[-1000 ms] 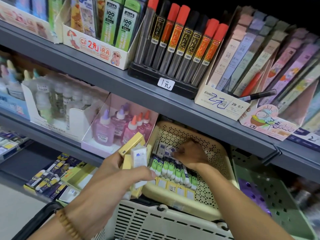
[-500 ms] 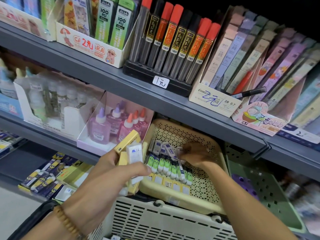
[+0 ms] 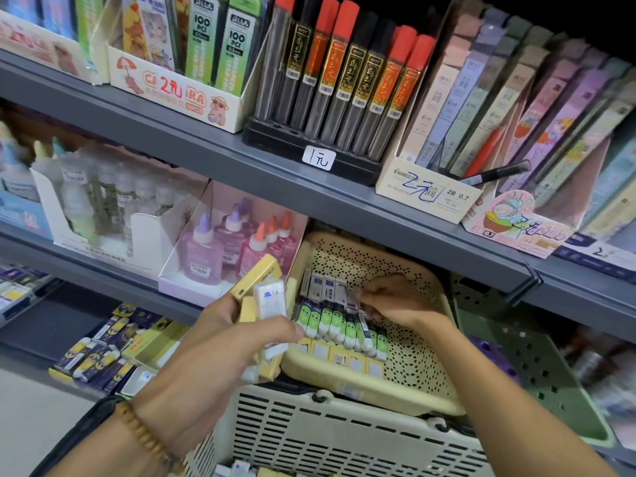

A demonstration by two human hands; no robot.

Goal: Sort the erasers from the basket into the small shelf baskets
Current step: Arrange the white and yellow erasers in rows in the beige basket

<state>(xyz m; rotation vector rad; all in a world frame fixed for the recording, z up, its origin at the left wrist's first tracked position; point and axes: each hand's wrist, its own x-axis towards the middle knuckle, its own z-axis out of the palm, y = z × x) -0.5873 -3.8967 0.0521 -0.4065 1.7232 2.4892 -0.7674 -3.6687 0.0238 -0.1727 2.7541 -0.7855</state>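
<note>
While left hand point(image 3: 220, 332) grips boxed erasers point(image 3: 270, 299), right hand point(image 3: 395, 299) pinches one — inside cream shelf basket point(image 3: 413, 383).

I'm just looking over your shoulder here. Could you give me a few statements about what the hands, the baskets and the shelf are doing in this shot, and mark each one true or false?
1. The left hand grips a bundle of yellow and white boxed erasers. True.
2. The right hand hangs idle outside the baskets. False: it reaches into the cream perforated plastic shelf basket, fingers at the erasers.
3. A row of green-and-white erasers lies in that basket. True.
4. The pink glue bottles stand inside the cream basket. False: they stand in a pale cardboard tray to its left.
</note>
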